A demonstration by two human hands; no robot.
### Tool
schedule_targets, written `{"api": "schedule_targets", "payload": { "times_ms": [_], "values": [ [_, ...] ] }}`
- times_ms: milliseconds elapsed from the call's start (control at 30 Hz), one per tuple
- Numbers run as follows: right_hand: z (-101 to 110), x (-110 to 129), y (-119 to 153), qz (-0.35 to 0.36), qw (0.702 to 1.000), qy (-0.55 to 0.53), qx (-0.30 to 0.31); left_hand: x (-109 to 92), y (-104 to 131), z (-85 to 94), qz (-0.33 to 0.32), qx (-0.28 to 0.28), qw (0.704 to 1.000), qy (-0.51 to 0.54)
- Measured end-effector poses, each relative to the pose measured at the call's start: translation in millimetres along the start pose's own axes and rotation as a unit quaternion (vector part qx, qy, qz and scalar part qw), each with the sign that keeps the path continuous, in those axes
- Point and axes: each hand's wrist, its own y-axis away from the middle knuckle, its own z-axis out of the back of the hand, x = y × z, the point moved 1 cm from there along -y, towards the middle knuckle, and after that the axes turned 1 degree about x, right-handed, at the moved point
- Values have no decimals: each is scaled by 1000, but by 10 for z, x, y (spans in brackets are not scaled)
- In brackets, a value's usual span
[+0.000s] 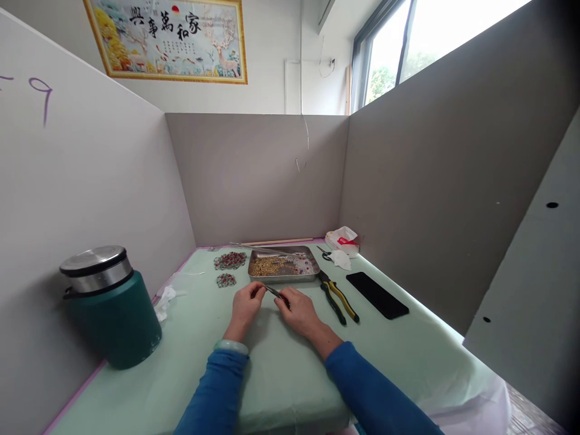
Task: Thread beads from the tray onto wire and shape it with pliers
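Observation:
My right hand [296, 311] is closed around a slim dark metal tool [273, 292], which looks like fine pliers or tweezers; its exact kind does not show. The tool's tip points left and meets the fingertips of my left hand [247, 307]. Those left fingers are pinched together, and whatever they hold is too small to make out. Just beyond both hands lies a metal tray [285, 279] with gold-coloured bits [272, 266] and red and clear beads [304, 264]. Two piles of small red and silver beaded pieces, a larger one [230, 260] and a smaller one [225, 280], lie left of the tray.
Pliers with yellow-and-black handles [339, 299] and a black phone-like slab [377, 295] lie to the right. Scissors [324, 254], tissue [341, 260] and a plastic packet [342, 239] are behind. A green flask [111, 314] stands left. Partition walls [258, 175] surround the cloth-covered table [290, 374].

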Motion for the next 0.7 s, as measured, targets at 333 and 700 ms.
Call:
{"api": "schedule_targets", "payload": {
  "times_ms": [333,700],
  "values": [
    [12,-45,-5,4,1000,-13,15,11,-9,16,-3,20,1000,12],
    [-27,-22,1,-1,1000,28,13,-7,-1,-5,-10,12,1000,-27]
  ]
}}
